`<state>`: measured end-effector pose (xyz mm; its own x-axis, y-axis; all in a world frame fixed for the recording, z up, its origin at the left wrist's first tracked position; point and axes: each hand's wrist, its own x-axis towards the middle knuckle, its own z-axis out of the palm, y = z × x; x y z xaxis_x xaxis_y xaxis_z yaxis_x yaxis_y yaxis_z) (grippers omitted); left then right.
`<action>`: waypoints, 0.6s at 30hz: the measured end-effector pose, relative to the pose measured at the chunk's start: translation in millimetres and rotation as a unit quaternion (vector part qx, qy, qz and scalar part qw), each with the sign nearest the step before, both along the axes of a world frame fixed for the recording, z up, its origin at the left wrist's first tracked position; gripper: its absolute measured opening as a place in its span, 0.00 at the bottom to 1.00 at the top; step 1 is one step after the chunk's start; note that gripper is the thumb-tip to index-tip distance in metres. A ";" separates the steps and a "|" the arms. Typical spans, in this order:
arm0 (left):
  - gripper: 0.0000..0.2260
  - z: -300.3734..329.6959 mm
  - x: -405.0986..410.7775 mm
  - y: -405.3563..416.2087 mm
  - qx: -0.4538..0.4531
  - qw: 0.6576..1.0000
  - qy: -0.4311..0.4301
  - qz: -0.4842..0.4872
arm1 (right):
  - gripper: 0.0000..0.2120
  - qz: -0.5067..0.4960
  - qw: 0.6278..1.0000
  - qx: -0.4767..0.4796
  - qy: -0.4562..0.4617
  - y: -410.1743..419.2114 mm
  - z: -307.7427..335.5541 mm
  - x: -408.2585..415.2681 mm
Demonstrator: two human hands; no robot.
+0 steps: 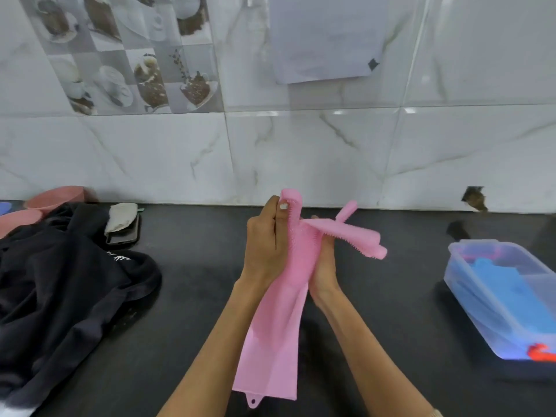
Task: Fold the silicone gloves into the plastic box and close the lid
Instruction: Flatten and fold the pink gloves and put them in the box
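Note:
A pink silicone glove point(278, 320) with small bristles hangs between my two hands above the dark counter, its cuff dangling toward me and its fingers flopping to the right. My left hand point(264, 245) grips the glove near the palm, thumb on top. My right hand point(323, 266) holds it from the other side, partly hidden behind the glove. At the right stands a clear plastic box point(469, 284) without a lid on it, with a blue silicone glove point(505, 293) lying inside. No lid is visible.
A black garment point(60, 290) is piled on the left of the counter point(195, 311). Behind it lie a phone point(126, 236) with a pale cloth on top, and two pink bowls point(57, 198). A marble tiled wall rises at the back.

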<state>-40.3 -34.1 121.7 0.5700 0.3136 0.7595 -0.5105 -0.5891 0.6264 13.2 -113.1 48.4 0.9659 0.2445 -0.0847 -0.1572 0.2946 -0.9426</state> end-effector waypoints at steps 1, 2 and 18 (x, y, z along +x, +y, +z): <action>0.14 -1.7 2.6 -9.2 -0.022 1.000 -0.007 -0.007 | 0.23 -0.030 0.999 -0.004 -0.013 -11.9 3.5 0.4; 0.15 -3.4 5.9 -17.2 -0.044 0.999 -0.011 -0.002 | 0.22 -0.074 0.996 -0.017 -0.048 -23.4 10.4 -0.2; 0.15 -116.1 66.3 -35.0 -0.483 0.740 0.449 -0.134 | 0.06 -0.047 0.945 -0.313 0.083 -120.5 -41.2 48.9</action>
